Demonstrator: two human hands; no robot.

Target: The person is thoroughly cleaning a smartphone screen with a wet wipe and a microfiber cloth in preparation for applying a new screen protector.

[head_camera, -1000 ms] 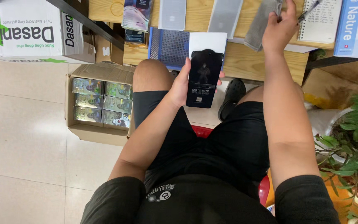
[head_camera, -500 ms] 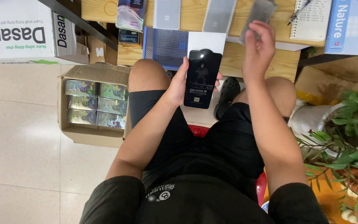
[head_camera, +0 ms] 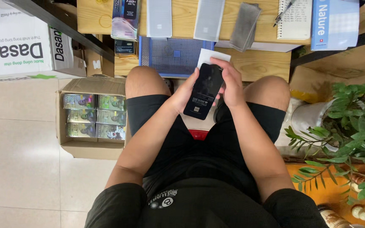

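I sit in black shorts, looking down at my lap. My left hand (head_camera: 183,93) holds a black phone-shaped slab (head_camera: 203,92) from its left edge, with a white card (head_camera: 211,55) behind its top. My right hand (head_camera: 232,82) grips the slab's right edge and top, fingers curled over it. Both hands are over my knees, just in front of a wooden desk (head_camera: 258,63). A grey cloth (head_camera: 244,26) lies on the desk above my right hand.
On the desk are a blue mesh tray (head_camera: 172,57), two grey flat packs (head_camera: 208,19), a notebook with pen (head_camera: 294,17) and a blue book (head_camera: 334,23). An open carton of small boxes (head_camera: 93,116) stands left; a potted plant (head_camera: 351,122) is at right.
My right hand left the grey cloth on the desk and came down onto the black slab. The left hand kept holding the slab, now a bit lower.
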